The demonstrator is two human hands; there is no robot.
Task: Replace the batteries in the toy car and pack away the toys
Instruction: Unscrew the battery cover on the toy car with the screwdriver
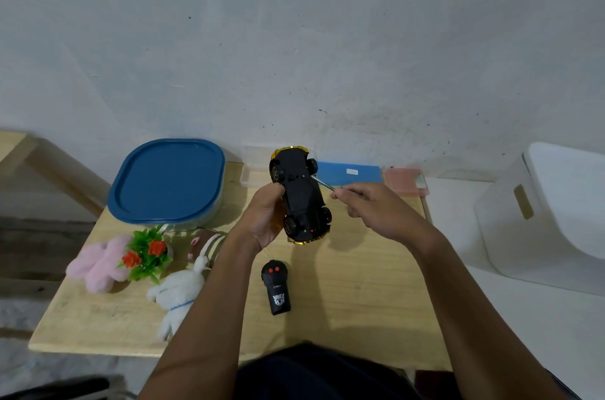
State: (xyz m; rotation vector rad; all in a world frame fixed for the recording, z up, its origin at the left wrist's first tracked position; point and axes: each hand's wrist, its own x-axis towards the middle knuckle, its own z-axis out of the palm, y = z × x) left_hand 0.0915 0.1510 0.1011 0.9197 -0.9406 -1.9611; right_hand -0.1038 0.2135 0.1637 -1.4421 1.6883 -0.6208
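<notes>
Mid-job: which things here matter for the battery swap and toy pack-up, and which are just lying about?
In the job: toy car, underside up in the left hand; screwdriver in the right hand; remote; pink plush; white rabbit plush; striped plush; probably the blue-lidded tub, for packing.
Lying about: plastic plant; flat boxes by the wall; white stool.

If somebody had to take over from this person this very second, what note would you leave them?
Left hand grips the toy car upside down above the table.
Right hand pinches a screwdriver, its tip on the car's underside.
Remote lies on the table. Pink plush, white plush and brown plush lie at left, near the blue-lidded container.
Done: car flipped, tool applied.
Left: open the battery cover (it looks shut), swap batteries, pack the toys.
</notes>
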